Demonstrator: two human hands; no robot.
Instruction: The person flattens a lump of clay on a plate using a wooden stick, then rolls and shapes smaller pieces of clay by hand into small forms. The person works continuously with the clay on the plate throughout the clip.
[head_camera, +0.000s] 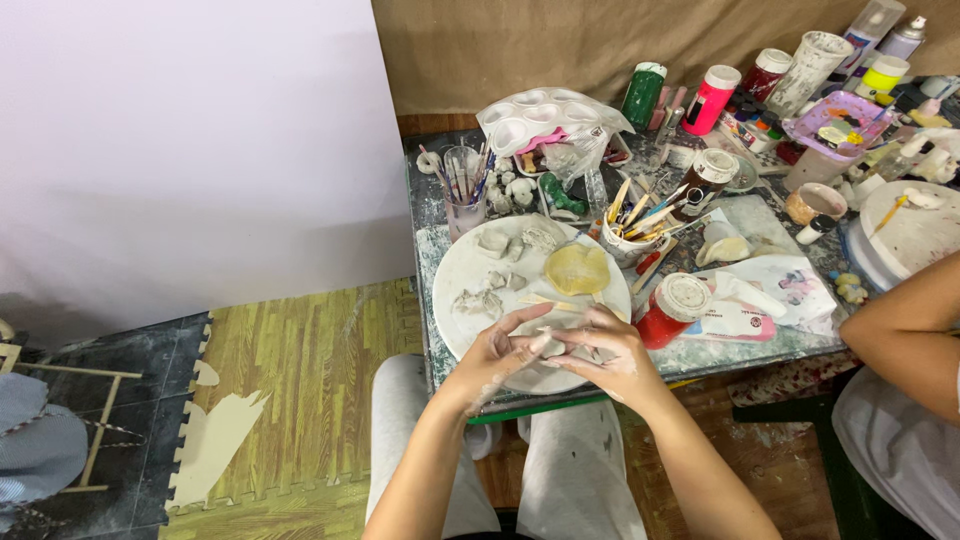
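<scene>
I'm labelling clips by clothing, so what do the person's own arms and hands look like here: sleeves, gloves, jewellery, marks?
Both forearms are bare, with no sleeves in view. The left hand and right hand wear no gloves, and no rings, watch or bracelets show. Pale, chalky clay residue dusts the fingers, with a whitish streak along the left wrist. Light grey trousers cover the lap below.

The low table carried a round white board at its front left corner, with a red jar and a white cloth just beside it along the front edge. A clear cup of brushes stood near the left edge. Paint bottles lined the back edge, and a white palette sat beside them.
</scene>
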